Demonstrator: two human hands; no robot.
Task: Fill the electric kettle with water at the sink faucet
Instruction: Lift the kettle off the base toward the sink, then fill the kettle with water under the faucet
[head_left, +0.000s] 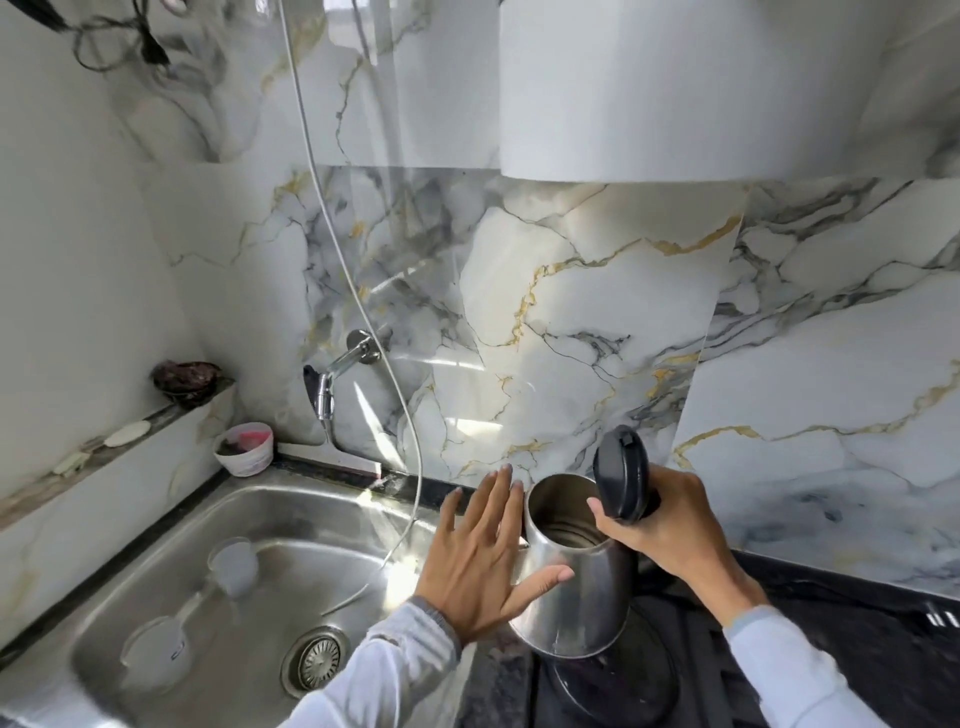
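The steel electric kettle (576, 597) hangs just above its black base (618, 686) on the dark counter, tilted toward the sink, its black lid (622, 475) flipped up so the inside shows. My right hand (660, 525) grips its black handle. My left hand (483, 561) is flat and spread against the kettle's left side, thumb on the steel wall. The wall faucet (332, 379) sticks out of the marble wall to the far left, above the steel sink (244, 587). No water runs from it.
A thin hose (410, 436) drops from above into the sink. Two clear plastic cups (234, 566) lie in the basin near the drain (317, 660). A small white bowl (244, 449) stands at the sink's back corner. A white cabinet (675, 88) hangs overhead.
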